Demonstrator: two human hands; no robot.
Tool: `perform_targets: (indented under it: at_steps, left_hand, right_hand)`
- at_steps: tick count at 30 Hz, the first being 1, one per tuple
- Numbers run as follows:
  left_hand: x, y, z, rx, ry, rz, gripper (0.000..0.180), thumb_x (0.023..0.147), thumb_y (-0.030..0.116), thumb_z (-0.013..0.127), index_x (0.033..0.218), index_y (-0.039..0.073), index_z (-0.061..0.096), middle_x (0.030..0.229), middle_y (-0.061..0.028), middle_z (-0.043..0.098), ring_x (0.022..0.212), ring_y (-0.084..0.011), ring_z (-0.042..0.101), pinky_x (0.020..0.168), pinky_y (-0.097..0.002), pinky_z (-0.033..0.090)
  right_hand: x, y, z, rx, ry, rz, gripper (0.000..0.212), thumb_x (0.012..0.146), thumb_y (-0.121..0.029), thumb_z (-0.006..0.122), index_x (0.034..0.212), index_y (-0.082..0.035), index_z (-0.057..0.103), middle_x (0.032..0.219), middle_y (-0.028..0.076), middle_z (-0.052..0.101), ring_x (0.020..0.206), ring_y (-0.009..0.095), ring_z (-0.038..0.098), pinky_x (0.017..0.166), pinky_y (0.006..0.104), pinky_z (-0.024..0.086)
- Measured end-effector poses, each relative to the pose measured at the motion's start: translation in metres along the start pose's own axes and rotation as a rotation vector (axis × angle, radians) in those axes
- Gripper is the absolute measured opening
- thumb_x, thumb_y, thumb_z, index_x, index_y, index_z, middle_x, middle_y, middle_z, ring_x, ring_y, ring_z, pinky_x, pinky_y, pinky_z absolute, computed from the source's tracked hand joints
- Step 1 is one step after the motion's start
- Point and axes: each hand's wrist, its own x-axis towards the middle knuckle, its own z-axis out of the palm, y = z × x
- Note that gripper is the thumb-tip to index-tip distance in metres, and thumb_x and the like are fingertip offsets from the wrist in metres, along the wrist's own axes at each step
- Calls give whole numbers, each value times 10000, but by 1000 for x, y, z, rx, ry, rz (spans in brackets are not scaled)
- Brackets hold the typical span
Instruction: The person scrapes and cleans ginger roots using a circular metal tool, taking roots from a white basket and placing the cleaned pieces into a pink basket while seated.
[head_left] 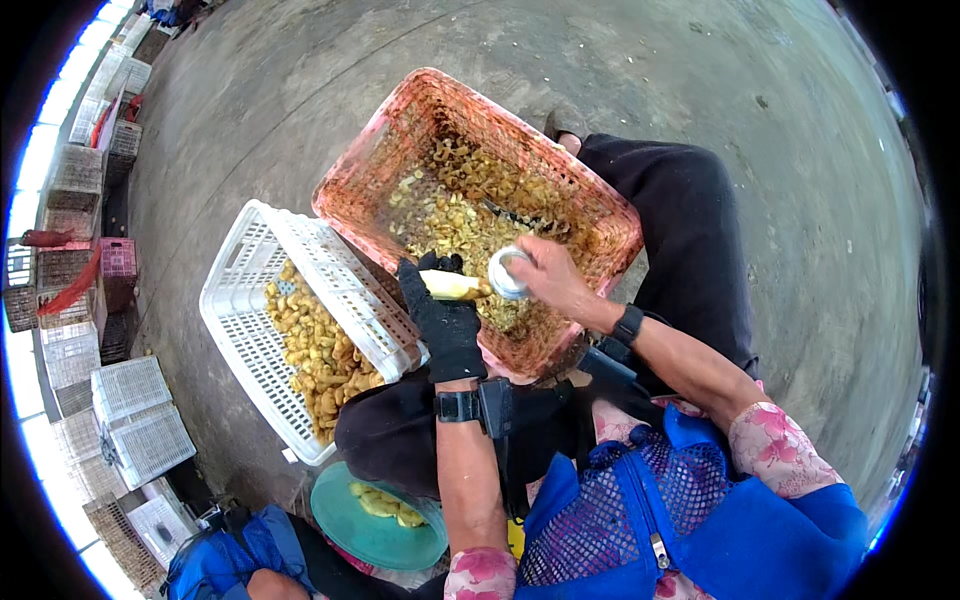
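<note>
Left fingers (443, 263) gripping peeled ginger (452, 286), right fingers (533, 254) gripping round white tool (499, 275), pink basket (350, 190) of scraps (440, 213) beneath them, white basket (340, 287) of roots (325, 350) leftward.

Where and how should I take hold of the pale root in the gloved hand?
Grip the pale root near its right end, probably from the right: that end sticks out past the black-gloved left hand, though the right hand holds a white round object close by.

The peeled root (452, 285) looks smooth, the black glove (447, 335) matt cloth, the white basket (345, 290) plastic.
</note>
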Motion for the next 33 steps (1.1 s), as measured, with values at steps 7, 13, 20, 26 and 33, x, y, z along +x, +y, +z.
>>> perform_targets:
  at_steps: [7,13,20,26,33]
  left_hand:
    - [-20,-20,11,-73,-47,-31,554,1146,568,674,1325,43,684,1162,-98,729,1093,-260,709,1004,-436,602]
    - [-22,-1,7,764,-121,324,363,1159,387,709,1230,31,711,1125,-77,746,1032,-176,694,915,-394,569]
    - [-33,-17,17,804,-376,622,288,1173,283,653,1142,12,746,1075,-71,783,979,-167,711,912,-369,586]
    - [-33,-10,24,588,-131,320,272,1119,300,703,1060,44,775,978,-65,777,822,-195,741,676,-359,620]
    - [-13,-24,6,545,-48,303,290,1118,324,757,1109,35,758,965,-51,773,783,-184,731,665,-359,620]
  right_hand:
    - [31,15,68,637,378,266,240,1122,-243,658,1021,-26,674,943,80,676,854,179,613,768,389,509]
    - [34,3,54,963,423,553,245,1129,-215,644,1172,1,753,1022,102,783,795,196,706,700,370,573]
    - [42,-18,27,840,331,606,254,1172,-242,634,1160,-21,759,975,50,767,802,137,677,739,315,562]
    - [33,-24,-18,607,357,205,247,1195,-285,637,1152,-56,721,942,-25,717,813,32,678,601,226,549]
    - [0,-37,-6,148,43,-60,289,1054,-272,771,1089,12,732,883,117,733,730,187,715,622,377,569]
